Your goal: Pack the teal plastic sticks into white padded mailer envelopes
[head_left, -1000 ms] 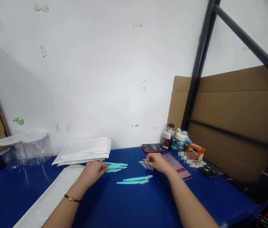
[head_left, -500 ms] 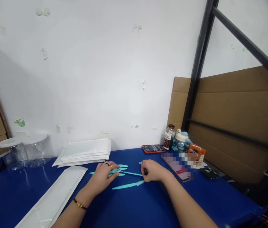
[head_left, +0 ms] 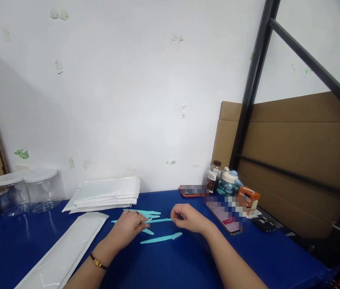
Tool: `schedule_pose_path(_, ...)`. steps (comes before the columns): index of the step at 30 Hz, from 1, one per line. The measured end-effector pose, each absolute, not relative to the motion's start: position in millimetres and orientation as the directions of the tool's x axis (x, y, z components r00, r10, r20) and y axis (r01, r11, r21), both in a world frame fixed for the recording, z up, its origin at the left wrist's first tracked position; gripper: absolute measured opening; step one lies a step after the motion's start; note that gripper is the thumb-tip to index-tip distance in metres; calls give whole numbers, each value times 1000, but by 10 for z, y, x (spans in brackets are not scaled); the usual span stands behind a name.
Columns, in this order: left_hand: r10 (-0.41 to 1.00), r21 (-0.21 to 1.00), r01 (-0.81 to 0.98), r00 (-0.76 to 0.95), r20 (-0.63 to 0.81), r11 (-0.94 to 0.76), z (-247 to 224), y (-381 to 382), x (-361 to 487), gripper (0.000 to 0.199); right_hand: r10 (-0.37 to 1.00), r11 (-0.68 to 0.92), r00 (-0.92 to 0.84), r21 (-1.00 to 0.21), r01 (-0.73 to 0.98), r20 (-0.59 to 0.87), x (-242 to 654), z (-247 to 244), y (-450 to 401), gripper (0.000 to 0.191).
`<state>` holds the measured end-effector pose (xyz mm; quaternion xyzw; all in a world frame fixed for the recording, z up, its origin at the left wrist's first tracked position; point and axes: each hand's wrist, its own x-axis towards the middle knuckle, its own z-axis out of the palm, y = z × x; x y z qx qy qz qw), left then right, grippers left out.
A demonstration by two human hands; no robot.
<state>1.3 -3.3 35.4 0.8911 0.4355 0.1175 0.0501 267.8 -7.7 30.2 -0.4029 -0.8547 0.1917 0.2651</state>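
A turquoise eyebrow razor (head_left: 158, 220) is stretched level between my two hands, just above the table. My left hand (head_left: 130, 224) pinches its handle end, while the fingertips of my right hand (head_left: 184, 218) close on its blade end. Beneath and behind my left hand lie several more turquoise eyebrow razors (head_left: 151, 213), spread in a loose pile and partly hidden by the fingers. Nearer to me, a separate razor (head_left: 160, 239) rests on the blue table (head_left: 163, 267), touched by neither hand.
Left of my arm lies a long white packet (head_left: 64, 249), with stacked white packets (head_left: 106, 192) behind. Clear lidded jars (head_left: 43, 192) stand far left. At right are a phone (head_left: 222, 214), an orange-cased phone (head_left: 194, 192), a brown-capped bottle (head_left: 214, 178), a water bottle (head_left: 228, 184) and an orange box (head_left: 249, 199).
My right hand has shifted slightly left, and the razor between my hands now lies more level. My left hand has closed around its handle end.
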Motion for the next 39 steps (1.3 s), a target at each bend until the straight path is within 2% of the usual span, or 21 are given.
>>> schedule_pose_path(3,833,196,809,544,105,-553,376,63,-191,24,837,546,-464,-502,671,290,2836,272,-13,11)
schedule_pose_path(6,906,164,891,415,84,-423,362,135,-367,22,881,471,-378,-438,766,285,2929,285,4,6)
schedule_pose_path(9,927,156,915,354,126,-371,332,130,-408,47,840,543,-459,-435,718,290,2864,325,-52,11)
schedule_pose_path(11,913,189,896,374,166,-401,329,77,-344,54,786,610,-576,-438,661,224,2755,330,-109,19)
schedule_pose_path(13,880,241,850,425,212,-469,339,-11,-226,44,756,634,-641,-397,664,136,2640,307,-156,22)
schedule_pose_path(16,791,308,729,569,224,-612,339,-163,-10,23,766,629,-635,-315,711,98,2527,253,-191,12)
schedule_pose_path(18,723,309,657,662,199,-687,312,-238,117,22,772,622,-626,-336,707,112,2496,233,-199,9)
schedule_pose_path(20,688,279,635,704,178,-721,274,-268,209,19,774,608,-622,-416,676,120,2482,234,-204,11)
schedule_pose_path(24,726,275,678,675,134,-681,264,-218,247,31,787,553,-603,-585,593,134,2481,280,-201,16)
schedule_pose_path(27,752,290,699,642,149,-654,335,-148,128,32,815,516,-553,-653,554,175,2592,319,-162,16)
schedule_pose_path(30,796,275,749,591,132,-602,411,-75,-86,30,875,456,-438,-656,602,206,2861,325,-83,15)
schedule_pose_path(36,820,434,756,569,-65,-490,430,-14,-332,22,942,269,-334,-568,778,-12,3265,267,21,11)
schedule_pose_path(39,808,489,730,584,-84,-477,415,-43,-304,24,936,329,-344,-547,770,79,3183,255,20,14)
